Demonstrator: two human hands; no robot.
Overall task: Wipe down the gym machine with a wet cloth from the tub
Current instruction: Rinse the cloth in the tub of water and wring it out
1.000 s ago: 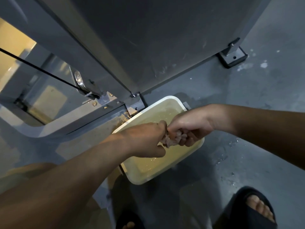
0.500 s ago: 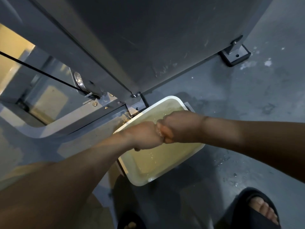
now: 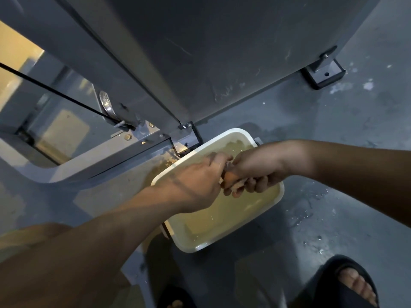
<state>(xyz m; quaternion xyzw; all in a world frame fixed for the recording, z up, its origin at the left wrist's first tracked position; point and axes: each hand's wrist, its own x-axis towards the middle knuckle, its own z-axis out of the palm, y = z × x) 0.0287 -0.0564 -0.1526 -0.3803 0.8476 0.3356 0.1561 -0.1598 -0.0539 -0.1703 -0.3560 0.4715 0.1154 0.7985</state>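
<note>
Our right fingers [image 3: 260, 185] are curled tight round a wadded pale cloth [image 3: 237, 187], knuckles down, and the right hand [image 3: 255, 171] closes on it from the tub's far side. The left hand [image 3: 196, 185] meets it fist to fist. Its fingers fold under the back of the hand (mostly out of our sight, and blurred), but they clamp the cloth's near end. The cloth sits between the two fists, above the middle of the tub [image 3: 189, 247], clear of the water [image 3: 222, 221].

The tub is white and rectangular with rounded corners, and the water in it is yellowish. It stands on a grey painted floor [image 3: 344, 134] that is scuffed and wet with splashes to the right of the tub. Its far left corner is tucked against the base of the machine [image 3: 200, 52], a tall grey panel rising in front of us, marked with pale streaks low down.

The tub's left rim lies just beside the machine's frame, so there is little room on that side. To the right and towards us the floor lies open as far as our feet.

We count two hands, one cloth and one tub. We also count two floor brackets [image 3: 323, 74], one black cable [image 3: 55, 94] running to one pulley [image 3: 106, 103], one dark sandal [image 3: 347, 283] at lower right, and a few toes [image 3: 175, 304] at the bottom edge.
</note>
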